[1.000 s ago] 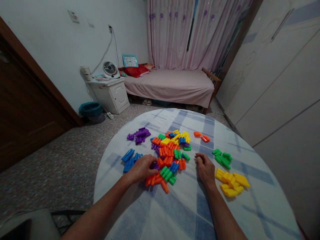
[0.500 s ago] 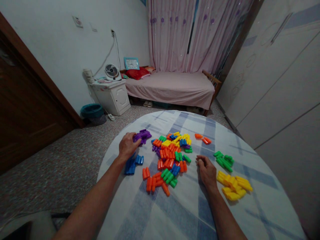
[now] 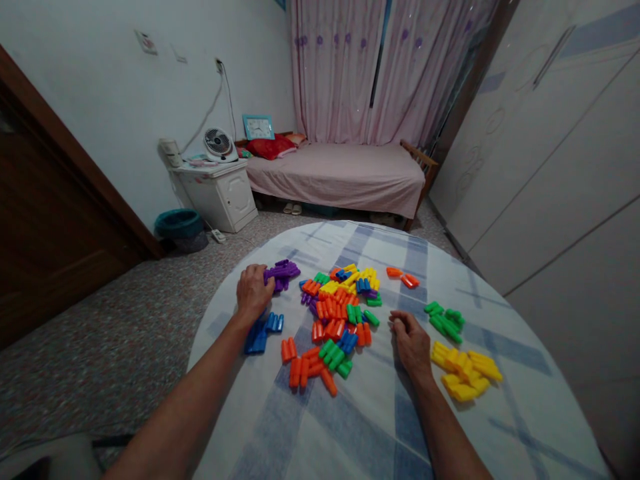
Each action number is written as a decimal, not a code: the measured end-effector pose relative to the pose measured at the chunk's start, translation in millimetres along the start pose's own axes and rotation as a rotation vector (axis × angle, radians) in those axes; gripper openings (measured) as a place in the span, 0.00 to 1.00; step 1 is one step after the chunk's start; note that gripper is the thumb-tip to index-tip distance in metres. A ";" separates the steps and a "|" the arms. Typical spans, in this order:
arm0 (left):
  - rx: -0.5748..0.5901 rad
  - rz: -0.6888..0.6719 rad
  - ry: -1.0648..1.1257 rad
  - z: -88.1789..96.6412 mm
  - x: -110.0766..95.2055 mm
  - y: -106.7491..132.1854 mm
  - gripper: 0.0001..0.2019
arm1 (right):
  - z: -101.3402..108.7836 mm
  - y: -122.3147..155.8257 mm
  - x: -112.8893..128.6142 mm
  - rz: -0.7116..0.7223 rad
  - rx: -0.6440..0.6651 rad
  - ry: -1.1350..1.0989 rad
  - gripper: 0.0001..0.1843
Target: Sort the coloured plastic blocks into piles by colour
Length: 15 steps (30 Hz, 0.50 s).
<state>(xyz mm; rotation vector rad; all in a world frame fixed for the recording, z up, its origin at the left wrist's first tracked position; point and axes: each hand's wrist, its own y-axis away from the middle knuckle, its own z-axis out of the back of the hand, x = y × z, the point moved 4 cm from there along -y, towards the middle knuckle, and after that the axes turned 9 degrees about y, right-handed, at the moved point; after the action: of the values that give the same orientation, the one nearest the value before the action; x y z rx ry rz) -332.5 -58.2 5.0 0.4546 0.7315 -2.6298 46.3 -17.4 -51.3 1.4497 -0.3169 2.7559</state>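
Small plastic blocks in several colours lie on a round table (image 3: 360, 427) with a blue-striped cloth. My left hand (image 3: 253, 291) rests with curled fingers at the purple block pile (image 3: 283, 272), touching it; what it holds is hidden. Blue blocks (image 3: 262, 331) lie just below that wrist. My right hand (image 3: 411, 337) lies loosely closed on the cloth, right of the mixed heap (image 3: 340, 313). Green blocks (image 3: 445, 319) and yellow blocks (image 3: 465, 372) sit to its right. Two orange blocks (image 3: 404, 277) lie apart at the back.
Beyond the table stand a pink bed (image 3: 340, 177), a white nightstand (image 3: 217, 190) with a fan (image 3: 219, 143), and a teal bin (image 3: 179, 225). A wooden door (image 3: 45, 220) is on the left and white wardrobes (image 3: 555, 153) on the right.
My left hand left the near edge of the mixed heap and moved up-left to the purple pile, where it has stayed. My right hand has barely moved.
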 end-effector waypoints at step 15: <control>0.527 -0.306 0.295 -53.6 -61.7 50.7 0.30 | 0.8 0.6 1.6 0.007 0.010 0.020 0.19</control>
<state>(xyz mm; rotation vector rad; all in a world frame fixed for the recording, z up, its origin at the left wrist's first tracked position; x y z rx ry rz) -245.5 -53.1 -35.6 0.9582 0.1771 -3.0794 46.0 -18.3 -49.6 1.4256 -0.3092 2.7795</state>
